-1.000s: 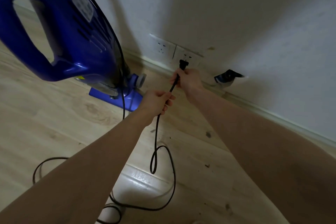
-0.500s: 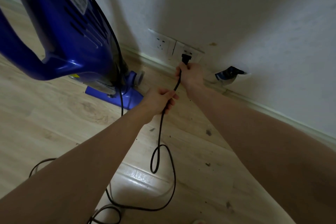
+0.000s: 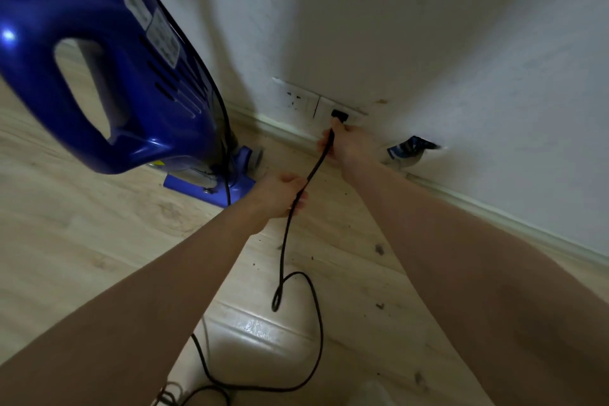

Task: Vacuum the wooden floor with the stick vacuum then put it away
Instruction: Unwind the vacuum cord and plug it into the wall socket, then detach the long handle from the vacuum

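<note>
Pinching the small black plug [image 3: 339,115] at the white wall socket [image 3: 342,111] with our right hand [image 3: 349,145], our left hand [image 3: 280,193] grips the limp, light black cord [image 3: 283,241].

One blue stick vacuum [image 3: 108,76], one black cord [image 3: 286,234] with one plug [image 3: 339,115], two wall sockets [image 3: 298,100], two hands [image 3: 280,193], and perhaps one crumpled wrapper [image 3: 407,150] by the skirting.

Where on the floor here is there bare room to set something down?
Bare wooden floor left of the left hand, in front of the vacuum head. Crowded: cord loops between the forearms, debris specks toward the baseboard, and the right hand at the plug.
</note>
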Motion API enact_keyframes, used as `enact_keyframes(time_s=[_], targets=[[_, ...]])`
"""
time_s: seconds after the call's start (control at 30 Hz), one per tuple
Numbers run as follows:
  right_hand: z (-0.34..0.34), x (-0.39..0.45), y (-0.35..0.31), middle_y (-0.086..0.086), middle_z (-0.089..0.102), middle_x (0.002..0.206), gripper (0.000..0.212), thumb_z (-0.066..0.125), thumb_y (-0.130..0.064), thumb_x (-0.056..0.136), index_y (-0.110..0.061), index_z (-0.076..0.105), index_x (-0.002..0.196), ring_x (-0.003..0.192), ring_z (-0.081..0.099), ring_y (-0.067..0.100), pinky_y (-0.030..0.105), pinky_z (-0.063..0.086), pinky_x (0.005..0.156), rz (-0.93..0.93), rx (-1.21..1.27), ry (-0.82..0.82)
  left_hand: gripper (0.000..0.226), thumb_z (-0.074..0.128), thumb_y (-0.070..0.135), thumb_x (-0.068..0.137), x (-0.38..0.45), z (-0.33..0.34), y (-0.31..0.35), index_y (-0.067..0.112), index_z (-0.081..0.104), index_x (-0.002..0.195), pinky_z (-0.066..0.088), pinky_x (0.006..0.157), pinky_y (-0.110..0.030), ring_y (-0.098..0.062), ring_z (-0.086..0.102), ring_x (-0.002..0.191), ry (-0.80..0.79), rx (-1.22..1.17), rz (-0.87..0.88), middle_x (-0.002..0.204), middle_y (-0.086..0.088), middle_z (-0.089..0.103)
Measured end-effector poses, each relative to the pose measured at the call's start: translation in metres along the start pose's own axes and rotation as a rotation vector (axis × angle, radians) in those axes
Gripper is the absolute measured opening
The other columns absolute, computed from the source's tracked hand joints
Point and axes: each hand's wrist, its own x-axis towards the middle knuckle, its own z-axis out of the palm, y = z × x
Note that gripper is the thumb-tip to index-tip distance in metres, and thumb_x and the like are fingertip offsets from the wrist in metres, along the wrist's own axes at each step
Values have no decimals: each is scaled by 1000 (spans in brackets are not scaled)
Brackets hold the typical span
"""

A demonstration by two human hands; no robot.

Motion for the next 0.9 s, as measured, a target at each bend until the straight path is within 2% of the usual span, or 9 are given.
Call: enact_keyframes(time_s=[0.1, 0.17, 0.33, 0.47, 0.53, 0.63, 0.73, 0.8, 0.9], targets=[[-13, -40, -17, 8, 53, 93, 30, 42, -25, 104, 1, 57, 109, 85, 57, 18, 32, 50, 68, 62, -305, -97, 14, 51, 21, 98, -34, -10, 8, 20, 59, 86, 50, 74, -26, -14, 57, 81, 39, 98, -10, 91, -5, 61], [-24, -82, -31, 11, 52, 100, 31, 42, -19, 103, 4, 54, 121, 95, 56, 26, 41, 51, 86, 4, -477, -180, 12, 53, 23, 96, -73, -23, 21, 19, 61, 89, 50, 84, -35, -20, 58, 90, 65, 244, -7, 98, -9, 63], [-66, -208, -110, 16, 60, 89, 17, 44, -12, 100, -3, 57, 105, 71, 59, 21, 36, 50, 70, -50, -463, -295, 16, 55, 18, 93, -209, -58, 93, 9, 66, 85, 43, 71, -29, -18, 61, 79, 86, 351, -6, 91, -10, 69], [-103, -312, -208, 16, 64, 88, 14, 45, -11, 101, -4, 56, 104, 67, 58, 21, 29, 50, 62, -197, -545, -332, 20, 55, 18, 94, -338, -82, 165, 2, 68, 95, 44, 69, -26, -22, 64, 80, 171, 425, 66, 90, -12, 70], [-117, -359, -249, 20, 69, 87, 19, 47, -9, 99, 2, 62, 96, 66, 59, 22, 36, 52, 69, -298, -564, -316, 19, 55, 20, 95, -398, -89, 199, 6, 68, 95, 44, 66, -24, -18, 62, 78, 186, 397, 81, 90, -9, 69], [-125, -423, -305, 12, 66, 80, 23, 49, -5, 97, -15, 60, 79, 65, 59, 16, 38, 53, 75, -388, -535, -353, 15, 55, 16, 95, -470, -99, 240, 6, 67, 96, 43, 65, -21, -15, 60, 76, 237, 305, 134, 90, -8, 68], [-126, -482, -360, 9, 68, 89, 13, 50, -11, 98, -10, 62, 93, 73, 63, 18, 27, 52, 72, -521, -600, -393, 12, 53, 12, 97, -521, -107, 270, 10, 64, 96, 45, 64, -17, -11, 59, 73, 277, 154, 189, 88, -7, 67], [-122, -512, -393, 4, 69, 93, 13, 50, -17, 98, -13, 62, 99, 83, 65, 20, 32, 53, 77, -665, -655, -334, 13, 51, 11, 98, -544, -114, 284, 9, 62, 104, 47, 65, -17, -11, 59, 73, 276, 51, 195, 91, -8, 66], [-109, -545, -439, -2, 63, 90, 13, 49, -18, 99, -15, 61, 103, 83, 61, 16, 26, 46, 70, -928, -756, -214, 12, 48, 8, 99, -563, -132, 303, 9, 61, 98, 49, 60, -14, -13, 56, 72, 262, -14, 227, 88, -8, 63]])
